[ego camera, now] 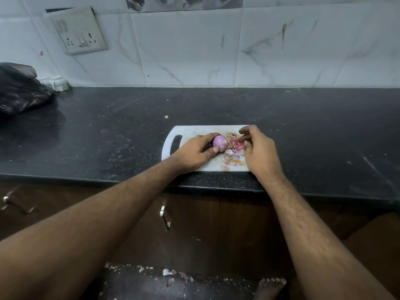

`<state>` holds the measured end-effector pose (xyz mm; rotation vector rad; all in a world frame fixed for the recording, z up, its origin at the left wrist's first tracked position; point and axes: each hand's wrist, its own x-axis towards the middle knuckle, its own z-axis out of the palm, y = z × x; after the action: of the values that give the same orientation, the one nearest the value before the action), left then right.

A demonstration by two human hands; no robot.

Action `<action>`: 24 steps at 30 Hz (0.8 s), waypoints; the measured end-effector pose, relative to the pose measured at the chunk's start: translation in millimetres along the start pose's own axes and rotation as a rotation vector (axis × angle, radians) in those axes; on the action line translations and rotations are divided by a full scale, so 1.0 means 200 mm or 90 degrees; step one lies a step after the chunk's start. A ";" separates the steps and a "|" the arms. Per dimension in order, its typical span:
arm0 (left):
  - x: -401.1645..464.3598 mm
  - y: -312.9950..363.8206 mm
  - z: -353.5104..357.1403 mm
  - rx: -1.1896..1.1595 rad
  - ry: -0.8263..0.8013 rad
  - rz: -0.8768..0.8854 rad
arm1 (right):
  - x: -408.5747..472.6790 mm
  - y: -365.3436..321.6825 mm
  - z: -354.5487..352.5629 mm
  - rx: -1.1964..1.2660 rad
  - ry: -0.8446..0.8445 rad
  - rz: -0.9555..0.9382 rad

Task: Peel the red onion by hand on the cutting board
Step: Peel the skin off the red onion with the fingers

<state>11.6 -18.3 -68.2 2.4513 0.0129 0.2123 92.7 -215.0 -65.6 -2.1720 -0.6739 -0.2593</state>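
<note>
A small red onion (219,143), purple and mostly bare of dry skin, rests on the white cutting board (171,139). My left hand (194,151) grips it from the left, thumb under it and fingers over the top. My right hand (258,148) hovers just to the right of the onion, fingers curled over a pink piece of peel (236,145); whether the fingers pinch that peel is unclear. Loose skin flakes (231,159) lie on the board between both hands.
The board sits near the front edge of a black stone counter (108,131). A dark plastic bag (19,89) lies at the far left by the tiled wall, under a socket plate (79,31). Drawer handles (165,215) sit below; peel scraps litter the floor (173,276).
</note>
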 end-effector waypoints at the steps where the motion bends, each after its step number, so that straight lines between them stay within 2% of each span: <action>1: 0.00 0.00 0.00 0.001 0.003 0.002 | -0.01 -0.01 0.00 0.003 -0.010 -0.016; 4: 0.00 0.00 0.01 -0.008 0.012 0.010 | -0.02 -0.03 0.00 0.028 -0.035 -0.052; 8: -0.01 0.01 0.01 0.003 0.013 0.027 | 0.00 -0.04 0.02 0.007 -0.122 -0.020; 12: -0.01 0.01 0.01 -0.014 0.017 0.050 | 0.01 -0.04 0.03 -0.092 -0.130 -0.038; 15: -0.02 0.01 0.01 0.004 0.023 0.073 | -0.02 -0.06 0.01 -0.180 -0.140 -0.104; 21: -0.02 0.01 0.03 0.047 0.028 0.100 | -0.02 -0.04 0.00 -0.195 -0.146 -0.171; 24: -0.02 0.01 0.03 0.056 0.048 0.097 | -0.02 -0.04 0.01 -0.236 -0.117 -0.214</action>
<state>8.1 -24.1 -71.9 2.5323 -0.1347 0.3792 84.5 -211.8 -63.2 -2.4437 -1.1763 -0.3884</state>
